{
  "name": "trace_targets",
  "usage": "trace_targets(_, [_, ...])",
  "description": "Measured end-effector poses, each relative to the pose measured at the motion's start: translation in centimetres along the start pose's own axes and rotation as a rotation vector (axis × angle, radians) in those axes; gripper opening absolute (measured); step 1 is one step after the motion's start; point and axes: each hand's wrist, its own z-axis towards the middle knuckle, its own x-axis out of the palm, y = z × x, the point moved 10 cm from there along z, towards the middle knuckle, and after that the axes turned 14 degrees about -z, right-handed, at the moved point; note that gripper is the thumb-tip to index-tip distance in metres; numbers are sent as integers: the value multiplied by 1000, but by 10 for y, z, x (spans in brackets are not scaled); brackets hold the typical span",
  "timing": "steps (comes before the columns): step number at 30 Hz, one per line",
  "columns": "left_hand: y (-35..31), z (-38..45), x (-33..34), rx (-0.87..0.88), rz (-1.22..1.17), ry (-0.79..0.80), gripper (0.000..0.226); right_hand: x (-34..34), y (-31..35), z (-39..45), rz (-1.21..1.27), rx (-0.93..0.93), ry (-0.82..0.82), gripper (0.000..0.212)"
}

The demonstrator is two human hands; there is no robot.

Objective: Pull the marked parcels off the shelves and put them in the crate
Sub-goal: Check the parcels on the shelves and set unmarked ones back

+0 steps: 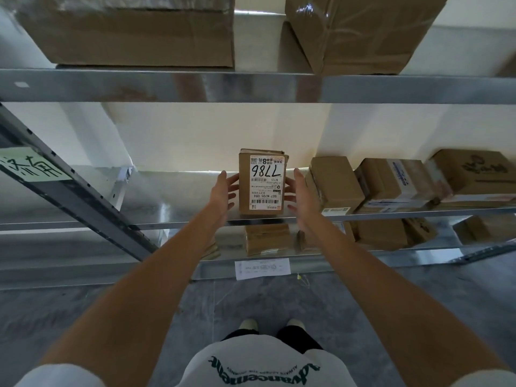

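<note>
Bare storeroom, pale and evenly lit

Shiny galvanised steel shelving [251, 86] crosses the upper frame before a plain cream wall [212, 129]; mottled grey concrete floor [83, 308] fills the lower frame.

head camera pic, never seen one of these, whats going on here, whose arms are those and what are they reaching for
This is a single picture from a camera worn on a person's head, looking forward and down, so the two bare arms are the wearer's own. There is no robot. The person stands facing a metal shelf. On it stands a small upright cardboard parcel with a white label handwritten with digits, seen upside down. The left hand and the right hand are on either side of it, fingers fairly straight. Whether they touch it yet is hard to tell; neither clearly grips it. More brown boxes sit to the right, bigger ones on the shelf above. No crate is in view.
</note>
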Motion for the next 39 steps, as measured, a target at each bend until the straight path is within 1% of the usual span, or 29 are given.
trace_targets(3, [2,-4,4,-22,-31,8,45,0,-2,-1,15,28,8,60])
trace_targets(6, [4,-11,20,-95,-124,85,37,10,3,-4,24,-12,103,54])
trace_targets(8, [-2,-14,26,-98,-69,85,28,12,2,-3,43,-31,123,54])
trace_targets(10, [-13,-13,24,-54,-12,48,21,6,1,-2,109,-28,96,63])
trace_targets(12, [-22,-3,17,12,21,9,30,4,-2,0,209,10,105,65])
trace_targets(13, [-24,2,14,33,21,-3,35,5,-4,0,266,38,127,61])
trace_targets(15, [-24,5,9,43,-57,-40,44,9,-3,-1,370,88,182,53])
trace_targets(18, [-14,9,8,-30,-226,-62,46,14,-1,-6,517,134,243,52])
trace_targets(21, [-9,5,18,-118,-248,36,54,19,-5,-8,639,188,279,52])
trace_targets(23, [-8,1,26,-172,-225,122,56,21,-6,-9,601,212,300,55])
trace_targets(25, [-14,-2,29,-176,-216,135,47,22,-6,-8,485,215,304,59])
trace_targets(27, [-25,-1,27,-155,-177,93,39,12,-4,-3,257,117,246,54])
trace_targets(29, [-40,3,25,-105,-88,67,37,-4,7,3,11,-51,149,47])
trace_targets(30, [-48,7,24,-64,-15,62,39,-6,14,2,-7,-82,144,55])
trace_targets(32, [-65,13,29,48,173,79,42,-3,18,5,70,-33,177,96])
trace_targets(33, [-72,14,36,112,282,94,41,1,25,5,60,-41,196,104])
trace_targets(35, [-84,14,53,230,468,140,40,12,39,7,-69,-114,221,92])
trace_targets(36, [-88,13,60,267,507,160,41,18,42,7,-131,-141,222,88])
trace_targets(38, [-96,13,67,319,484,154,50,20,39,9,-143,-134,191,84])
trace_targets(39, [-100,13,65,344,427,121,54,19,32,13,-93,-110,178,80])
